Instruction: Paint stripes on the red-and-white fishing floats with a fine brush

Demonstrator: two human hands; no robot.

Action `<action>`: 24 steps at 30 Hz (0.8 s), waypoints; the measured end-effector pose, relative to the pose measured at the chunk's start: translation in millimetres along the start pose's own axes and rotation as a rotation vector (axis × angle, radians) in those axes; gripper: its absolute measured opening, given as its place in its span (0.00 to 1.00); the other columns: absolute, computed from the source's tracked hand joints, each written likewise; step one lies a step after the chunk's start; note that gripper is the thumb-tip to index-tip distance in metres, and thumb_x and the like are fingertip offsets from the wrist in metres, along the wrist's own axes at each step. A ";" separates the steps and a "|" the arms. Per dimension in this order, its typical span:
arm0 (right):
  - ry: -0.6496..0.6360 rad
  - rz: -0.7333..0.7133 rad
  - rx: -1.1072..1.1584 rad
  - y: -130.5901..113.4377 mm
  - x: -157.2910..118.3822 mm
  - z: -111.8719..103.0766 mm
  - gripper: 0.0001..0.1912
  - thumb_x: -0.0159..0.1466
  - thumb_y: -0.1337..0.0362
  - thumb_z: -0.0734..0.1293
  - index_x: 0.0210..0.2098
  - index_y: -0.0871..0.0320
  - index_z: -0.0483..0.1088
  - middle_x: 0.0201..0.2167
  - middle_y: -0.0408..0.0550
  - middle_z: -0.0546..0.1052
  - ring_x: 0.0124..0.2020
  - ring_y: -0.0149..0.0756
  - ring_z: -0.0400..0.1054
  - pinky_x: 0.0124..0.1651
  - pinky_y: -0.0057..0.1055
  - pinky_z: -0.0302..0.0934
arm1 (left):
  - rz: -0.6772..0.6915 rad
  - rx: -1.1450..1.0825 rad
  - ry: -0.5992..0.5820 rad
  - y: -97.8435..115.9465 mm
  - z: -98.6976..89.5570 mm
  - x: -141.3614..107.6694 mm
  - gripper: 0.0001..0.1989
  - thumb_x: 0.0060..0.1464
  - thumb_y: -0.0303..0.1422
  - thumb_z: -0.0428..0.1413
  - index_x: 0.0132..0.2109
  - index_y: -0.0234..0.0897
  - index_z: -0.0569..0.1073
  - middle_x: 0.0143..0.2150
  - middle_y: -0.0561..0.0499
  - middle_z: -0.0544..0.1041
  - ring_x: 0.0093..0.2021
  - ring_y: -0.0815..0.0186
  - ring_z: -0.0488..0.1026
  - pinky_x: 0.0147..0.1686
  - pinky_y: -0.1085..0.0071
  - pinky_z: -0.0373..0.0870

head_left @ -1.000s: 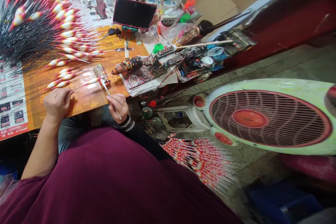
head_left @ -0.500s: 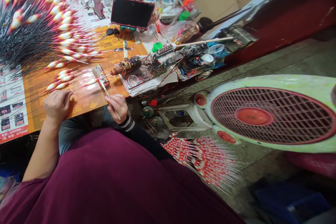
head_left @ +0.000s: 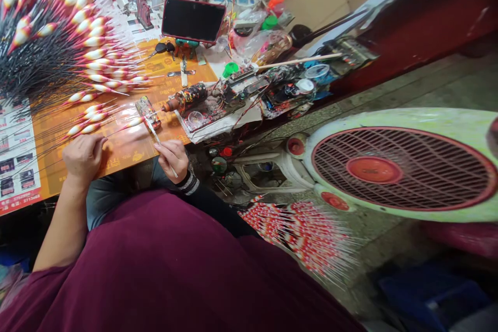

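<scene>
My left hand [head_left: 82,154] is closed at the table's front edge, its fingertips pinching the thin dark stem of a red and white float [head_left: 134,123]. The float lies level, its right tip toward a brown-tipped rotary tool [head_left: 170,106]. In my right hand [head_left: 172,160], closed, is a thin pale brush [head_left: 156,137], slanting up to the left. The brush's upper end is beside the float, at a paint-stained block [head_left: 147,110]. Whether the bristles touch the float cannot be made out.
Many finished-looking floats [head_left: 93,41] fan out at the left. A phone [head_left: 193,19] stands behind the block. Paint-stained gear [head_left: 241,85] and lidded pots line the right side. A green fan [head_left: 404,166] and more red floats [head_left: 299,231] are beyond the table's right edge.
The view has shifted slightly, moving the table items a little to the left. Both hands keep their grips, with hardly any movement.
</scene>
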State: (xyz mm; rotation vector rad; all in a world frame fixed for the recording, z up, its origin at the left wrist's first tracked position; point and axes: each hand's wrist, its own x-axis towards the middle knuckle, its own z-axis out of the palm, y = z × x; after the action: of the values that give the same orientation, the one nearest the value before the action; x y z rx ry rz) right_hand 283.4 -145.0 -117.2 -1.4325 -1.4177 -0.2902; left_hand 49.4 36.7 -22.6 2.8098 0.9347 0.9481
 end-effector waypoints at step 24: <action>-0.031 0.004 0.011 5.8 -6.7 0.9 0.18 0.75 0.61 0.62 0.59 0.51 0.79 0.47 0.53 0.83 0.49 0.43 0.77 0.56 0.47 0.77 | 0.018 -0.012 0.009 1.8 -0.8 2.0 0.14 0.73 0.41 0.55 0.41 0.40 0.80 0.36 0.44 0.82 0.38 0.54 0.80 0.41 0.61 0.70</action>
State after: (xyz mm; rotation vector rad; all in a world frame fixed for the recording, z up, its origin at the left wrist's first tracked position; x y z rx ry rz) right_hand 286.0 -146.7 -125.5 -1.4361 -1.4396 -0.2584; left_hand 51.2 36.2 -20.4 2.8113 0.9038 0.9661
